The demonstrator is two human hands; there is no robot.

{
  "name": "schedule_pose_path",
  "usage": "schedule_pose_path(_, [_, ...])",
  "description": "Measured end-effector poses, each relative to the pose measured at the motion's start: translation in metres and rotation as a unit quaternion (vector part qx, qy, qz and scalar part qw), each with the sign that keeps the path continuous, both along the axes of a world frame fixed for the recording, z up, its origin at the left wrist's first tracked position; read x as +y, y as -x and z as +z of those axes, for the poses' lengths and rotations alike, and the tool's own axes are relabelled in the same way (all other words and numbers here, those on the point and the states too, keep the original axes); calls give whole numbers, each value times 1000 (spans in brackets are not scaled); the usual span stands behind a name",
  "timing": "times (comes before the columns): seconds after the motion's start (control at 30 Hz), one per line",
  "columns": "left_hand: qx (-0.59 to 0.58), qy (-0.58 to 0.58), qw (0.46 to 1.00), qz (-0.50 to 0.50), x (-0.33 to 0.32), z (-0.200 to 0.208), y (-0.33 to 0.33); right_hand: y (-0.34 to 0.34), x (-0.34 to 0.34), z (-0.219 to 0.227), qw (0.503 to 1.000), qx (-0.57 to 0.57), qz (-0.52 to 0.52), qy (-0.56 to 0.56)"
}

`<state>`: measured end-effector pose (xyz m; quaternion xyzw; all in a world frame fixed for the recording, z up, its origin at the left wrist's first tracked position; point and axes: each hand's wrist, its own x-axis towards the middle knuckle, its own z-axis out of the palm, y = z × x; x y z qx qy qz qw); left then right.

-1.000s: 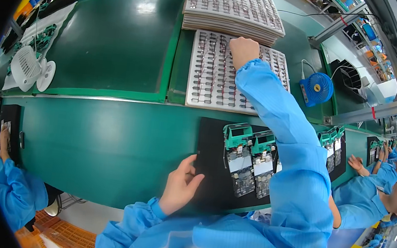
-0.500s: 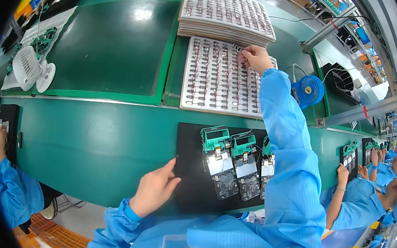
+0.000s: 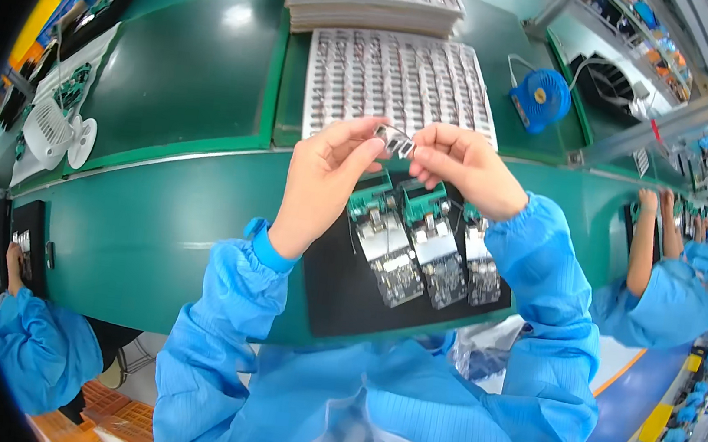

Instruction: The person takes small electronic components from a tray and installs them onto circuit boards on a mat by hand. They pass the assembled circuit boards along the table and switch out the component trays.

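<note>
Above the near edge of a white foam tray (image 3: 320,99), a small part, silver-white and black with square cut-outs (image 3: 398,142), is held between both hands. The thumb and fingers of my left hand (image 3: 321,184) pinch its left end. My right hand (image 3: 469,171) pinches it from the right. The part's exact kind is too small to make out. Just below my hands, three circuit boards (image 3: 396,276) with green plastic frames (image 3: 426,205) lie side by side on a black mat (image 3: 330,297). My right hand partly covers the rightmost frame.
Rows of small wired parts fill the tray, and a stack of similar trays (image 3: 368,17) stands behind it. A blue fan (image 3: 541,100) is at the right, a white fan (image 3: 54,134) at the left. Co-workers in blue sleeves (image 3: 668,300) sit on both sides.
My right hand has come back from the tray toward me with the small part. My left hand has risen from the mat's left edge and now grips the part too. The view has shifted.
</note>
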<state>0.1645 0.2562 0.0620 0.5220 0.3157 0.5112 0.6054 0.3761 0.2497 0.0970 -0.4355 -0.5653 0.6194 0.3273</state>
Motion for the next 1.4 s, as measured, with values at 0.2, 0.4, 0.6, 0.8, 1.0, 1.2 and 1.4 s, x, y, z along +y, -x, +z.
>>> schedule_pose_path(0.2, [153,-54,985,-66,-41,-32,-41,-35,-89,-53,992,-27,-125,0])
schedule_pose_path(0.4, [322,-216,922,25,-58,-42,-82,-51,-117,-74,957,-189,-180,-127])
schedule_pose_path(0.6, [341,-250,904,64,-61,-52,-109,-68,-114,-80,935,-221,-195,-197])
schedule_pose_path(0.8, [378,-330,862,71,-56,-56,-118,-79,-113,-79,935,-216,-200,-198])
schedule_pose_path(1.0, [494,-445,745,57,-64,-55,-112,-90,-115,-81,964,-162,-192,-91])
schedule_pose_path(1.2, [551,-493,672,45,-61,-44,-111,-111,-119,-81,984,48,-122,118])
schedule_pose_path(1.4, [206,-156,963,-75,-88,-30,-144,-123,-136,-68,966,121,-214,80])
